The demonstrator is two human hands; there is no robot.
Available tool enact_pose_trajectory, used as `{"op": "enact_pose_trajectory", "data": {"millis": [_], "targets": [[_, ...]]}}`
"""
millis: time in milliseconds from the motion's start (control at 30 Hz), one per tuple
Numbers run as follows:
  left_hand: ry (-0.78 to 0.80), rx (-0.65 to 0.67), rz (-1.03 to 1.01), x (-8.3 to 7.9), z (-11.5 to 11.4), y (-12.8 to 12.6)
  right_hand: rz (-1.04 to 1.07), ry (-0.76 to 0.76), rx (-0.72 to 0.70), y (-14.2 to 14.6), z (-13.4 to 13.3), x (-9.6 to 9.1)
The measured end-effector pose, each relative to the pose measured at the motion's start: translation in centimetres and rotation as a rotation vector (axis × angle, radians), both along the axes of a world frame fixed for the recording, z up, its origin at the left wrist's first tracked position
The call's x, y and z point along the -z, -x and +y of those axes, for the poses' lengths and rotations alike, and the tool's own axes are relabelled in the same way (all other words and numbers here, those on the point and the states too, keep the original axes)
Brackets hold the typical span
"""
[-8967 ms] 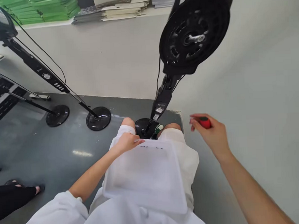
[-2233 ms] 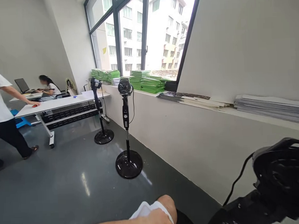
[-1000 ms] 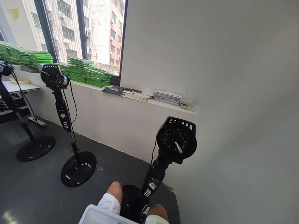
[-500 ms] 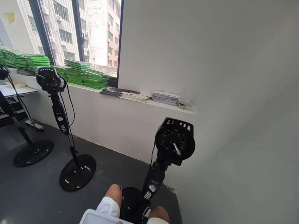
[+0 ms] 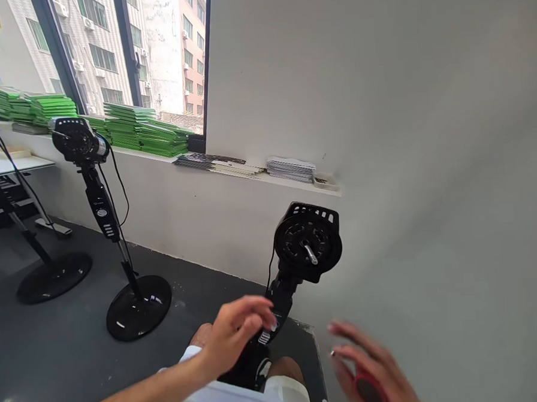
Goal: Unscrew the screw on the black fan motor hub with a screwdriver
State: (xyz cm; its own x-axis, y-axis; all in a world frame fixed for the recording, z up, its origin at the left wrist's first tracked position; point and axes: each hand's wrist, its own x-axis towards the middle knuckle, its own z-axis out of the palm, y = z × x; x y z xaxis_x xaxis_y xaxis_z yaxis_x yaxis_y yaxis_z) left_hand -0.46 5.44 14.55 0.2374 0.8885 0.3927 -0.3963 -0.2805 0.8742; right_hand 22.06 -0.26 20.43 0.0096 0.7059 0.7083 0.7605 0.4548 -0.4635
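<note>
So on the left there are two bare fan stands point(image 5: 100, 204) on the grey floor point(image 5: 56, 356), with green stacks point(image 5: 148, 132) on the sill behind. My left hand point(image 5: 239, 334) is open with the fingers spread, right at the control neck point(image 5: 274, 317) of the third fan. It's too blurry to say if it's touching. That fan's motor head point(image 5: 307, 242) sits just above, by the wall. The right hand point(image 5: 371, 369) has a red tool handle point(image 5: 368, 392) tucked in its palm, fingers loose.

Left hand point(image 5: 237, 337): fingers spread, just before my fan's stem point(image 5: 280, 293).
Right hand point(image 5: 371, 369): red handle point(image 5: 367, 392) tucked in my palm, fingers stretched out.
Fan motor point(image 5: 307, 242): bare shaft toward me.
</note>
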Motion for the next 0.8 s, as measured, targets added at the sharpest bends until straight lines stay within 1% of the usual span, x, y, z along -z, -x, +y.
{"op": "enact_pose_trajectory", "data": {"millis": [67, 100, 133, 167, 200, 267, 333, 400, 500, 600, 700, 800], "targets": [[-0.125, -0.24, -0.042, -3.5, 3.6, 0.0, 0.016, -0.111, 0.16, 0.5, 1.8, -3.0], [-0.198, -0.322, -0.064, -5.1, 5.5, -0.2, 0.042, -0.147, 0.186, 0.8, 2.9, -4.3], [-0.285, -0.376, -0.083, -6.5, 7.4, -0.7, 0.076, -0.151, 0.179, 1.0, 4.2, -5.2], [-0.376, -0.406, -0.096, -7.6, 9.2, -1.2, 0.112, -0.14, 0.143, 1.2, 5.5, -5.8], [-0.442, -0.403, -0.097, -8.5, 10.7, -1.9, 0.126, -0.128, 0.119, 1.3, 6.7, -6.2], [-0.516, -0.317, -0.049, -9.8, 13.0, -3.2, 0.108, -0.111, 0.094, 1.2, 8.7, -6.3], [-0.534, -0.205, 0.026, -10.4, 14.2, -4.3, 0.055, -0.116, 0.117, 0.9, 9.8, -6.0], [-0.542, -0.151, 0.078, -10.7, 14.5, -5.2, 0.021, -0.121, 0.14, 0.5, 10.2, -5.6], [-0.563, -0.164, 0.08, -10.8, 14.5, -5.8, -0.007, -0.143, 0.178, 0.1, 10.1, -5.6], [-0.583, -0.182, 0.083, -10.9, 14.7, -5.9, -0.084, -0.166, 0.204, -0.1, 10.0, -6.0], [-0.584, -0.192, 0.115, -10.9, 15.0, -5.9, -0.181, -0.161, 0.206, -0.2, 10.3, -6.6], [-0.571, -0.199, 0.124, -11.0, 15.1, -5.9, -0.213, -0.125, 0.208, -0.3, 10.6, -7.2]]}}
